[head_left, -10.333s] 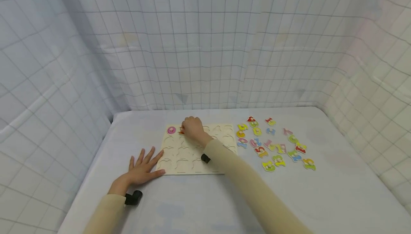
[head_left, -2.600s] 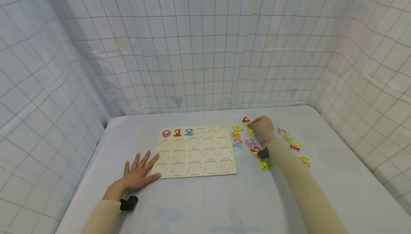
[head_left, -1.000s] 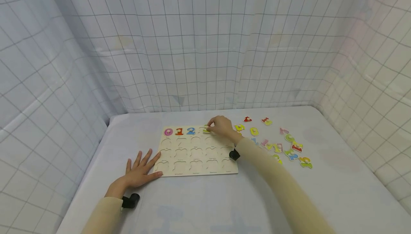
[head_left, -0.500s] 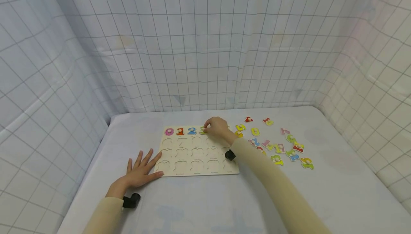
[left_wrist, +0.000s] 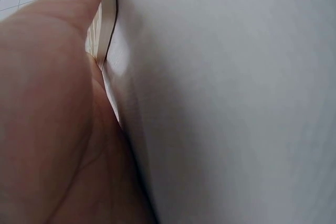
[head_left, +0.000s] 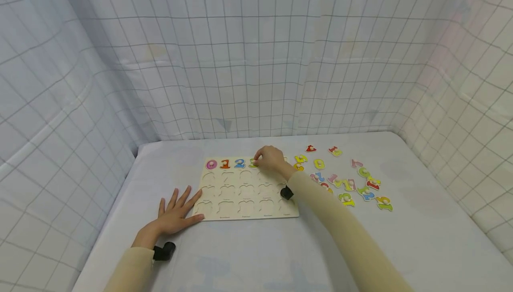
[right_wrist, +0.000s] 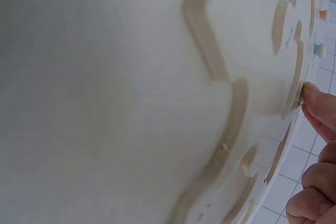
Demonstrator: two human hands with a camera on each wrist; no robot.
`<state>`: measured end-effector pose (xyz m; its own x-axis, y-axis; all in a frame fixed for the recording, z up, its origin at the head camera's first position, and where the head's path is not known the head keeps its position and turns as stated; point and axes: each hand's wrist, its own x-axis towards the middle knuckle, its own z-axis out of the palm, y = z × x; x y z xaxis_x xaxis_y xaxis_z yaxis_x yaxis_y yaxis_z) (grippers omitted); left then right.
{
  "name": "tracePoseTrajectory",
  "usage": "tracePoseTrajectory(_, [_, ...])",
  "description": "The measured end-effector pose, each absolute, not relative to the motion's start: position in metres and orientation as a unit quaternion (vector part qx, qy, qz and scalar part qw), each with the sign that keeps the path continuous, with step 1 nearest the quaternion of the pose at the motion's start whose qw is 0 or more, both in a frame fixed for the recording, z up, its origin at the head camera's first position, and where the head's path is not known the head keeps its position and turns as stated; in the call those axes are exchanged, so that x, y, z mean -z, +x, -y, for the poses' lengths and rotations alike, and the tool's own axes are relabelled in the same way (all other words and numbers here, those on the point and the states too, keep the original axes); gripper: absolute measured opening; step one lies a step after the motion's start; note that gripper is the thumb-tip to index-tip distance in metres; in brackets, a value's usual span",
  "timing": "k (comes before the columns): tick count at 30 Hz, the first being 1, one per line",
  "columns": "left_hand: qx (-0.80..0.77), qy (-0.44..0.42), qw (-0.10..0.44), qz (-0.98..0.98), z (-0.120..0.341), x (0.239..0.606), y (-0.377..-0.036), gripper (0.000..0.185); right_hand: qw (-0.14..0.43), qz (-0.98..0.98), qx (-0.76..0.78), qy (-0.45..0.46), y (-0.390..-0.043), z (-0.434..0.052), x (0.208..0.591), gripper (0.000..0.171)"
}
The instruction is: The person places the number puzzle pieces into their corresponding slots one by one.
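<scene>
Right hand (head_left: 271,160) pinches a small green number piece (head_left: 253,164), fingers curled, over the fourth top-row slot of the pale wooden number puzzle board (head_left: 245,203). Pink 0 (head_left: 211,164), red 1 (head_left: 225,164) and blue 2 (head_left: 239,163) sit beside it. Left hand (head_left: 175,212) lies spread flat on the white desk (head_left: 256,252), fingertips touching the board's near-left corner. Loose coloured number pieces (head_left: 352,184) are scattered right of the board.

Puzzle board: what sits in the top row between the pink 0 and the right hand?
In the head view, the orange 1 and blue 2 sit between them.
</scene>
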<state>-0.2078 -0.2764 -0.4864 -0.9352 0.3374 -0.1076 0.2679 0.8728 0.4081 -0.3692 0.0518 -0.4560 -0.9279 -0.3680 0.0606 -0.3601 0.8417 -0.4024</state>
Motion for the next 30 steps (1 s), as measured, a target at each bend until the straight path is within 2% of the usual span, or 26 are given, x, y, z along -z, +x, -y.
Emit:
tracePoseTrajectory(7, [-0.201,0.155,0.096,-0.962,0.275,0.483,-0.207,0.083,0.009,-0.958,0.209,-0.194,-0.369,-0.054,0.457,0.018])
tracePoseTrajectory(12, [-0.197,0.156,0.094,-0.963,0.275,0.486,-0.210,0.082,-0.018,-0.962,0.194,-0.193,-0.370,-0.073,0.452,0.017])
tracePoseTrajectory(19, [-0.194,0.155,0.091,-0.964,0.278,0.491,-0.212,0.082,-0.031,-0.970,0.164,-0.179,-0.380,-0.135,0.440,0.018])
tracePoseTrajectory(25, [-0.186,0.151,0.093,-0.966,0.279,0.491,-0.212,0.083,-0.019,-0.978,0.187,-0.094,-0.387,-0.196,0.441,0.023])
tracePoseTrajectory(30, [-0.203,0.155,0.092,-0.962,0.276,0.486,-0.209,0.083,0.001,-0.979,0.194,-0.060,-0.384,-0.223,0.442,0.025])
